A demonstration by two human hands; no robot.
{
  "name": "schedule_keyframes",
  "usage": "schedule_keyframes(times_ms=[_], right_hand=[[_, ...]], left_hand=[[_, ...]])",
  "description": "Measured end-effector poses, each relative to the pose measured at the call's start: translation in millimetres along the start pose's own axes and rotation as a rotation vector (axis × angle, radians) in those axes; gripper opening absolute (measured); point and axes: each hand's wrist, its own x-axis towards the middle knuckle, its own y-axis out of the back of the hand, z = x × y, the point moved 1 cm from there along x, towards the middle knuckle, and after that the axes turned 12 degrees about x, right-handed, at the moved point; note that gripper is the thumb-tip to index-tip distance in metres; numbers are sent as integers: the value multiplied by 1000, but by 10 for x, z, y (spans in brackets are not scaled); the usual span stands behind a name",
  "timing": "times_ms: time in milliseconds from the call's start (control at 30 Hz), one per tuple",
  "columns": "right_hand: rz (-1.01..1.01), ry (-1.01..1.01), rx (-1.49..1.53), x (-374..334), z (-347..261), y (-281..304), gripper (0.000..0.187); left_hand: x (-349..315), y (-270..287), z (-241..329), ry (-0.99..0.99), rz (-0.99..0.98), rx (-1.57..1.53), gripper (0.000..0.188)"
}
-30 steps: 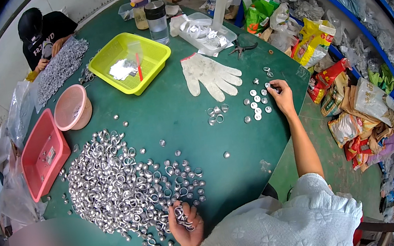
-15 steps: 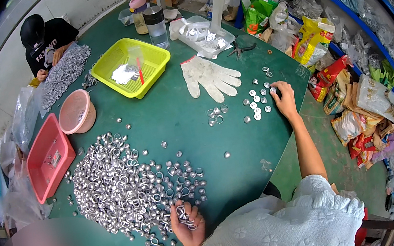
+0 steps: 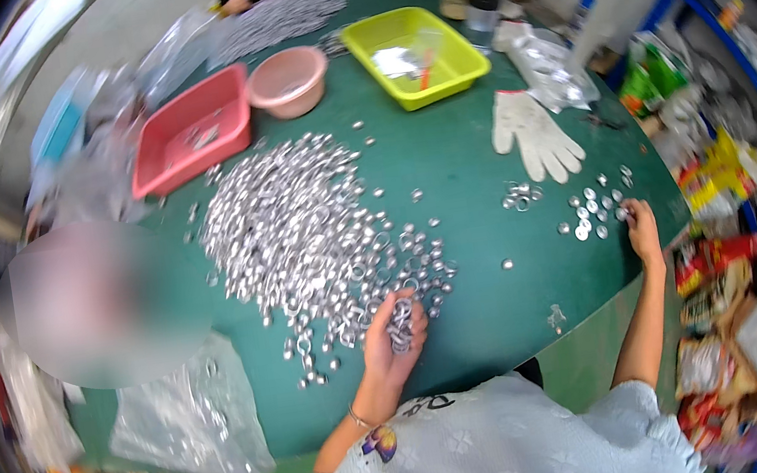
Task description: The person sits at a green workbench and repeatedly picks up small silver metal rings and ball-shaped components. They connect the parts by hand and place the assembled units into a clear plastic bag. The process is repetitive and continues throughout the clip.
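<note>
A handful of silver metal rings (image 3: 401, 322) is cupped in my left hand (image 3: 381, 350), its fingers curled round them. That hand is at the near right side of a big heap of the same rings (image 3: 286, 235), which have round domed tops. Far to the right, my right hand (image 3: 646, 236) is by the table's edge, thumb and fingers pinched on a small round silver piece, partly hidden and blurred. Beside it several round silver pieces (image 3: 583, 230) lie in a loose group. A small cluster of rings (image 3: 521, 201) sits to their left.
A white glove (image 3: 534, 139) lies behind the small groups. A yellow basket (image 3: 447, 91), a pink bowl (image 3: 290, 106) and a red tray (image 3: 185, 170) stand along the back. A plastic bag (image 3: 192, 413) is at the near left; another person works at the far side.
The whole view has swung left, so the table appears shifted and turned. My left hand still holds its rings near the heap; my right hand stays beside the loose group.
</note>
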Motion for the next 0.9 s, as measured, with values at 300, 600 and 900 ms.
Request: schedule_keyframes(times_ms=[300, 600, 900], right_hand=[[114, 39, -74, 178, 250, -5, 17], [298, -167, 102, 355, 698, -104, 18], [200, 271, 385, 170, -1546, -541, 21]], left_hand=[[-288, -190, -145, 35, 47, -221, 25], [-284, -302, -263, 42, -115, -262, 23], [-219, -258, -47, -94, -103, -171, 27]])
